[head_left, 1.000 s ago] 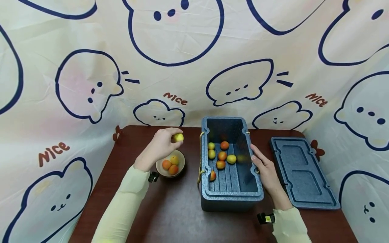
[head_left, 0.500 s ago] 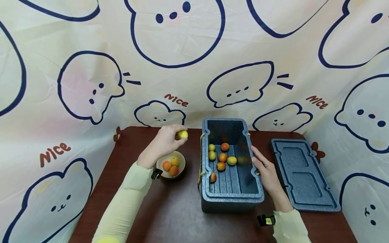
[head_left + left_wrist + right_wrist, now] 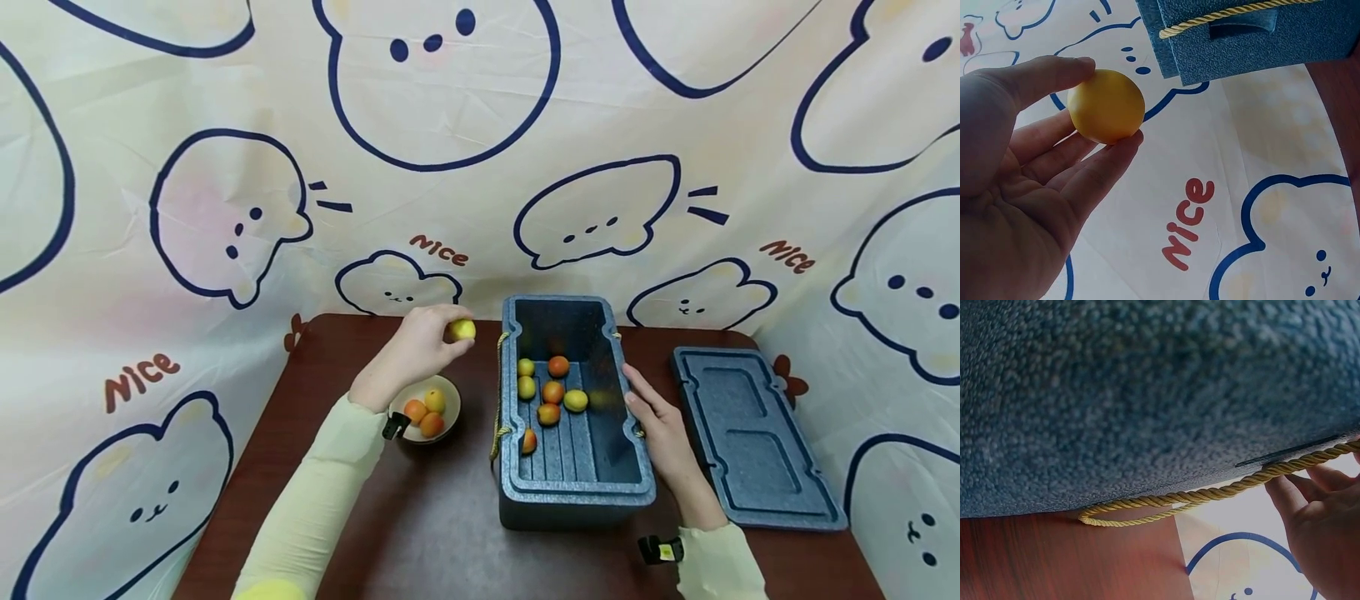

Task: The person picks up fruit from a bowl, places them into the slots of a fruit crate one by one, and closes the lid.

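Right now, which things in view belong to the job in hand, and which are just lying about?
In the job, apparently:
yellow fruit, pinched by the left hand
blue box, touched by the right hand
fruits in the box
bowl with three fruits

Lying about:
blue lid on the table
patterned cloth behind

Pale cartoon-printed cloth (image 3: 480,208) hangs behind; a dark brown table (image 3: 442,533) catches light.

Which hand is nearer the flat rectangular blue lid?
The right hand, touching the open rectangular blue box on the side facing the lid. The left hand, pinching a round yellow fruit, is beyond the box.
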Motion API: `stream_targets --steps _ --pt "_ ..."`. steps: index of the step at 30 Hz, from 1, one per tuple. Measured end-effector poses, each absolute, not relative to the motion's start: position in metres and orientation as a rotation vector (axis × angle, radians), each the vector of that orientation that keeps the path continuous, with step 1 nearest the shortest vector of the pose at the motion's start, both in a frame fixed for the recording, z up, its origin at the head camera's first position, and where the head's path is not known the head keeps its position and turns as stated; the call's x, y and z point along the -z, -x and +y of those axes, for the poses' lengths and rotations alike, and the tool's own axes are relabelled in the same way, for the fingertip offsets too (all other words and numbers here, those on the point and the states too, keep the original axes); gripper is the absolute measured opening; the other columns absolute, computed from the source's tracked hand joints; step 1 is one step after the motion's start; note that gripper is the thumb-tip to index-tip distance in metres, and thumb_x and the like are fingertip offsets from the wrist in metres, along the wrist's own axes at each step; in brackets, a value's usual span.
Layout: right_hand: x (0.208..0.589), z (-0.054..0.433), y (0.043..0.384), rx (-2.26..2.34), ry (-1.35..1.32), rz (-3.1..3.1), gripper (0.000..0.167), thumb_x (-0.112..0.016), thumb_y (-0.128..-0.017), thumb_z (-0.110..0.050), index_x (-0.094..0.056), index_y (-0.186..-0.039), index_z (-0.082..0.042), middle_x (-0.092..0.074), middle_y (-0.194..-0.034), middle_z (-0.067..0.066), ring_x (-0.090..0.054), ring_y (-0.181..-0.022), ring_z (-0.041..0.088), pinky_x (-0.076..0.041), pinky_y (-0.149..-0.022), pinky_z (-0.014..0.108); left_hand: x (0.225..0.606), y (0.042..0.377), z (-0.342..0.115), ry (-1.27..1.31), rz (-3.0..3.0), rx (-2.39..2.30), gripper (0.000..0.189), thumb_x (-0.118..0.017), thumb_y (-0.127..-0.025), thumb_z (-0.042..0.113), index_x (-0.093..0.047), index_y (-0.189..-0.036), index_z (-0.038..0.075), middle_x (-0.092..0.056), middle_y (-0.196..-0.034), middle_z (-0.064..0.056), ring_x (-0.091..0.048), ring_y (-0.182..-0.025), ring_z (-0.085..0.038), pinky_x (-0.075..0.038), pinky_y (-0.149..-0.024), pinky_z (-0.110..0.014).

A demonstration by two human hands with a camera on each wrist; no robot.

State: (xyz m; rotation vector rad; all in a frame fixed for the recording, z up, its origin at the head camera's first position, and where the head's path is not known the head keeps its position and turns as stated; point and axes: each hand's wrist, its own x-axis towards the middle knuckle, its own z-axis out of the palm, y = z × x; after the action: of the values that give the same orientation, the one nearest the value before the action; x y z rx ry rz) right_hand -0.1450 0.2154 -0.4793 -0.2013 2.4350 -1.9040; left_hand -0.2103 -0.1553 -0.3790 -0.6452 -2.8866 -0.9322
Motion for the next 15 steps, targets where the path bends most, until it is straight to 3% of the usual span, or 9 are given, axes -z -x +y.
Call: stream_targets --steps 15 --pt "0.481 0.217 0.146 1.916 0.219 2.439 0.053 -0.044 -0.109 -0.035 -0.036 -0.158 -0.016 -0.032 -0.163 0.008 -0.03 -0.145 0.006 -0.03 -0.103 0.005 0.373 0.215 -0.144 0.695 -2.883 0.921 0.033 -0.073 -0.094 0.021 -0.069 -0.124 0.007 -0.067 -0.123 -0.008 -0.061 -0.097 -0.022 -0.057 -0.081 -0.031"
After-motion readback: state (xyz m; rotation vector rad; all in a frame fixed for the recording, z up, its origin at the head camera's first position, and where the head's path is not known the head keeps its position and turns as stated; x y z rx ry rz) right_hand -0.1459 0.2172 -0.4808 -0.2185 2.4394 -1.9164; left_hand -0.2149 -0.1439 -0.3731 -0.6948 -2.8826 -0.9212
